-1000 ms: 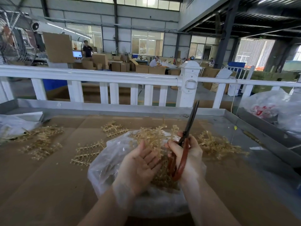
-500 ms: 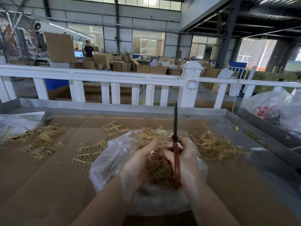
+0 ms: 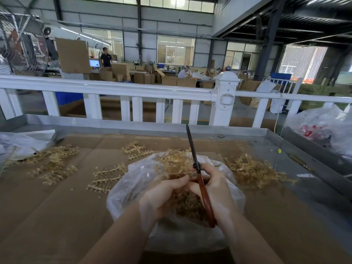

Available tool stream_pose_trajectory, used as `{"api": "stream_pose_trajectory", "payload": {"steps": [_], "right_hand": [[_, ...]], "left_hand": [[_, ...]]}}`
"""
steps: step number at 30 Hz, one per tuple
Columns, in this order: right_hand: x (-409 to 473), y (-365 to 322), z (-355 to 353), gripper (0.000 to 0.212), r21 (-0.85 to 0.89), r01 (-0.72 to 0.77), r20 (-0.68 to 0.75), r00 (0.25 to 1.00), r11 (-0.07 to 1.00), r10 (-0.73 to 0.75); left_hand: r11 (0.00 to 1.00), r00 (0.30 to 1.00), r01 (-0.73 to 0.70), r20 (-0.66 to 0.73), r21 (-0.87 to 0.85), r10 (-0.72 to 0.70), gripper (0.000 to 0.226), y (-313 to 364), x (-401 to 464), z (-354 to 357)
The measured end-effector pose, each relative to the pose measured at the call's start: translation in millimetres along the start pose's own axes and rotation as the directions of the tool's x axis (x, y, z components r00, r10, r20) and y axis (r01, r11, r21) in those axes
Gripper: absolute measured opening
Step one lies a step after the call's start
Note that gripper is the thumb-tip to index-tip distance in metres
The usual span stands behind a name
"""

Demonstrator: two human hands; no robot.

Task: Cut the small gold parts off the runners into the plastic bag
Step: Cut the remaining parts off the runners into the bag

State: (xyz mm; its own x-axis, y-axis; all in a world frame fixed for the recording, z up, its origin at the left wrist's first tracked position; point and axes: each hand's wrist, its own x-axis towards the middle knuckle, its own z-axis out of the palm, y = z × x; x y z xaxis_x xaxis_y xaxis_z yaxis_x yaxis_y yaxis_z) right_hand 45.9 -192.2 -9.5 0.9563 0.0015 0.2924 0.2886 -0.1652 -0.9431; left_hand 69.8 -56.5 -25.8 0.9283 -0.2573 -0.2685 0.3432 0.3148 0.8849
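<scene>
Your right hand clenches the scissors, blades upright, clear of your left hand curled over the plastic bag, so parts drop in.

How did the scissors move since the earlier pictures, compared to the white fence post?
Yes. The scissors swung left: their tip leaned toward the white fence post before, and now points up, left of it.
</scene>
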Motion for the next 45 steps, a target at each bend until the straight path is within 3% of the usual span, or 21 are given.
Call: {"api": "stream_pose_trajectory", "payload": {"steps": [3,7,11,15,20,25,34,45], "right_hand": [[0,-1,1,0.030,-0.018,0.009,-0.008,1.000,1.000,-0.009],[2,2,1,0.034,-0.040,-0.031,-0.030,0.999,0.999,0.030],[2,3,3,0.031,-0.083,-0.029,-0.020,0.999,0.996,0.027],[1,8,2,0.022,-0.167,-0.003,-0.055,0.998,0.986,-0.006],[0,15,0,0.018,-0.333,-0.011,-0.111,0.993,0.943,-0.028],[-2,19,1,0.027,-0.456,-0.044,-0.039,0.999,0.889,0.029],[-12,10,5,0.029,-0.643,0.037,0.070,0.997,0.765,0.010],[-13,6,9,0.027,-0.689,0.128,0.143,0.989,0.714,-0.040]], "left_hand": [[1.000,0.997,-0.005,-0.079,0.024,0.007,0.064,-2,2,-1],[0.996,0.996,0.015,-0.094,0.090,-0.007,0.050,-6,2,-1],[1.000,0.990,0.012,-0.140,0.020,-0.009,0.061,-9,1,-1],[0.993,0.990,-0.030,-0.143,-0.117,0.013,0.050,-3,-1,-1],[0.972,0.957,-0.155,-0.272,-0.175,0.104,0.010,2,4,-7],[0.948,0.949,-0.196,-0.292,-0.249,0.120,0.012,8,7,-13],[0.859,0.933,-0.257,-0.345,-0.443,0.101,0.016,20,8,-12],[0.859,0.909,-0.313,-0.391,-0.405,0.146,0.015,20,5,-7]]}}
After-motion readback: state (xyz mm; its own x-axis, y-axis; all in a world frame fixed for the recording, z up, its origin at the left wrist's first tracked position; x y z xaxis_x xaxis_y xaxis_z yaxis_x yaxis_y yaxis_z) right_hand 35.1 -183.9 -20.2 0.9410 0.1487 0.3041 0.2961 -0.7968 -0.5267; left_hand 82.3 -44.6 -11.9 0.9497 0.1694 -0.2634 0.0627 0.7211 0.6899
